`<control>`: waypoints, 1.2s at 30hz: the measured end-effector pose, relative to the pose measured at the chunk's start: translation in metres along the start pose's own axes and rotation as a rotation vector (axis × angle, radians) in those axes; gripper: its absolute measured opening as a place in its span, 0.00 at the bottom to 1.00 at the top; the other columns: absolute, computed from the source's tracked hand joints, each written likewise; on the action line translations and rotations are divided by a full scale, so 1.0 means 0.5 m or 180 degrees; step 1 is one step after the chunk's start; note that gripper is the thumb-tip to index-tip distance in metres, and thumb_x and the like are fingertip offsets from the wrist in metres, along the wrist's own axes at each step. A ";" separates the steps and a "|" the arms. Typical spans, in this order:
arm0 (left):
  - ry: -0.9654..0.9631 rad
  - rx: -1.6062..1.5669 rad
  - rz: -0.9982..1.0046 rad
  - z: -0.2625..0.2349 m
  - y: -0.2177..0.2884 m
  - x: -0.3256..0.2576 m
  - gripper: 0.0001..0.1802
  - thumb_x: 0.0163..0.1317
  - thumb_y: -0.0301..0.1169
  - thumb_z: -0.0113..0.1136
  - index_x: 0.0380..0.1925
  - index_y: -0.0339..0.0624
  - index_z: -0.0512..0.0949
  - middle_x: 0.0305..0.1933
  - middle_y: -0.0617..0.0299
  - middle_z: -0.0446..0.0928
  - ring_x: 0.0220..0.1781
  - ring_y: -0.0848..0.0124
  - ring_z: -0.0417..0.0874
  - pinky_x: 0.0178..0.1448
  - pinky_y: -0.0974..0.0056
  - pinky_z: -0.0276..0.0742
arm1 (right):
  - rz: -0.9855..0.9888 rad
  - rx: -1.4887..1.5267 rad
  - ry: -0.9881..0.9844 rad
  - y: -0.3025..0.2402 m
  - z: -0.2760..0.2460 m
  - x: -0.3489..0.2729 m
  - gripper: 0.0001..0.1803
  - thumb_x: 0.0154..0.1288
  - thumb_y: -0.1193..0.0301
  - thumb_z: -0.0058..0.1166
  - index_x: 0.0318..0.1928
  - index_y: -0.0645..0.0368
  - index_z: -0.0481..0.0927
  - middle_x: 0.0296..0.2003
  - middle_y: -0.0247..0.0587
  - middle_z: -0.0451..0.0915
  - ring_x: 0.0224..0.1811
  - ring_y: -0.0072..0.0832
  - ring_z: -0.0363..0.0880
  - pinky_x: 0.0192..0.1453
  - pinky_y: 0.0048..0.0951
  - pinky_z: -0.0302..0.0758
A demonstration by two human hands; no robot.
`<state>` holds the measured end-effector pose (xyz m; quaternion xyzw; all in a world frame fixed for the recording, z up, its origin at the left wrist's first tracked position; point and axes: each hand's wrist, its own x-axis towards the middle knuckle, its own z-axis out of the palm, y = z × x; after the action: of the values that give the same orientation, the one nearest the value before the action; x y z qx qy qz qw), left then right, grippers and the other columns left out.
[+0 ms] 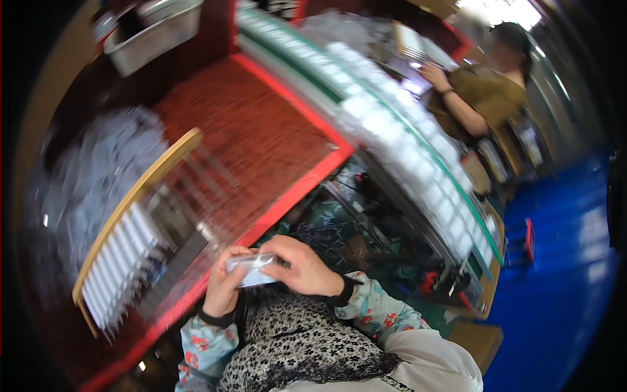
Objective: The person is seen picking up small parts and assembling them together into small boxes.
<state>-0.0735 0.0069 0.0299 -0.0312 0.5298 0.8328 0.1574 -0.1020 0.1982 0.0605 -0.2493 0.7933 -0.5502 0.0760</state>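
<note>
Both my hands hold one small white packet in clear wrap [251, 269] close to my chest. My left hand [223, 286] grips its left end from below. My right hand [302, 264] curls over its right end from above. The packet is above the red front edge of the brown worktable [261, 140]. A rack with a wooden rim [134, 196] holding a row of white flat pieces [121, 261] stands just left of my left hand. The picture is blurred by motion.
A heap of clear wrapped packets [98, 176] lies at the left. A grey tub [153, 32] stands at the far left corner. A long belt carrying white packets [398, 137] runs diagonally on the right. Another person in an olive top [480, 95] works beyond it. Blue floor [562, 261] lies right.
</note>
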 end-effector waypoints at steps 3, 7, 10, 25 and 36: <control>-0.1468 -0.1773 -0.1202 -0.002 -0.020 0.040 0.48 0.59 0.68 0.40 0.61 0.33 0.61 0.65 0.47 0.64 0.62 0.51 0.71 0.56 0.47 0.76 | -0.0606 -0.1017 0.0504 -0.015 -0.043 -0.045 0.21 0.52 0.62 0.62 0.44 0.60 0.76 0.40 0.42 0.75 0.42 0.42 0.73 0.46 0.38 0.69; -0.1127 -0.0743 -0.0232 0.144 -0.057 0.087 0.37 0.64 0.58 0.46 0.56 0.32 0.69 0.71 0.49 0.55 0.69 0.57 0.62 0.64 0.47 0.68 | 0.0333 -0.2236 0.1071 -0.035 -0.080 -0.122 0.29 0.49 0.58 0.65 0.48 0.60 0.72 0.47 0.49 0.71 0.45 0.44 0.72 0.47 0.38 0.69; -0.1709 -0.0828 -0.0240 0.231 -0.066 0.097 0.26 0.67 0.35 0.51 0.61 0.32 0.64 0.74 0.52 0.48 0.71 0.57 0.58 0.69 0.53 0.62 | 0.0640 -0.1841 0.1644 -0.003 -0.144 -0.180 0.33 0.39 0.59 0.67 0.44 0.63 0.68 0.40 0.49 0.69 0.44 0.47 0.68 0.49 0.41 0.67; -0.0247 -0.0421 -0.0664 0.101 -0.056 0.053 0.13 0.66 0.30 0.54 0.46 0.34 0.74 0.47 0.54 0.78 0.47 0.68 0.81 0.50 0.67 0.78 | 0.0803 -0.2963 0.1409 0.193 -0.578 -0.301 0.45 0.46 0.61 0.61 0.65 0.63 0.60 0.64 0.53 0.61 0.67 0.47 0.56 0.70 0.41 0.51; 0.4516 0.1350 0.1447 -0.369 0.002 -0.333 0.18 0.54 0.24 0.63 0.45 0.37 0.70 0.46 0.58 0.72 0.43 0.72 0.75 0.46 0.67 0.73 | -0.1091 -0.1477 -0.1434 0.038 0.032 -0.005 0.17 0.51 0.73 0.61 0.43 0.61 0.78 0.41 0.48 0.79 0.45 0.45 0.75 0.50 0.37 0.71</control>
<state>0.0630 -0.1961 -0.0133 -0.4170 0.6454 0.5062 -0.3917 -0.0994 0.1911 0.0364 -0.5042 0.8070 -0.2916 0.0968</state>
